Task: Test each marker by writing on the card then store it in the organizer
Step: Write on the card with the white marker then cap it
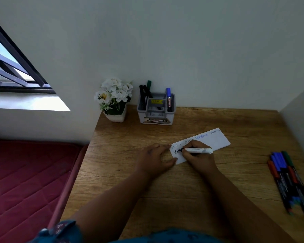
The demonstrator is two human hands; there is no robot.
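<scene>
The right hand (pixel 198 156) is gripping a white-barrelled marker (pixel 198 150), fingers curled round the barrel; the tip is pressing on the near left part of the white card (pixel 216 140), where black letters are showing just left of the tip, and the barrel's back end is sticking out to the right past the knuckles. The left hand (pixel 154 159) is lying flat on the wooden desk (pixel 123 169), fingers relaxed and holding nothing, fingertips touching the card's left edge. The card is lying slantwise mid-desk, with a row of handwritten words running along its far edge. The grey organizer (pixel 155 109) is standing far against the wall, well apart from both hands, with dark markers in its left compartment and a blue-capped marker (pixel 168 99) upright in its right one. A white flower pot (pixel 115 100) is standing just left of it. A bundle of loose markers (pixel 288 178) is lying at the desk's right edge.
</scene>
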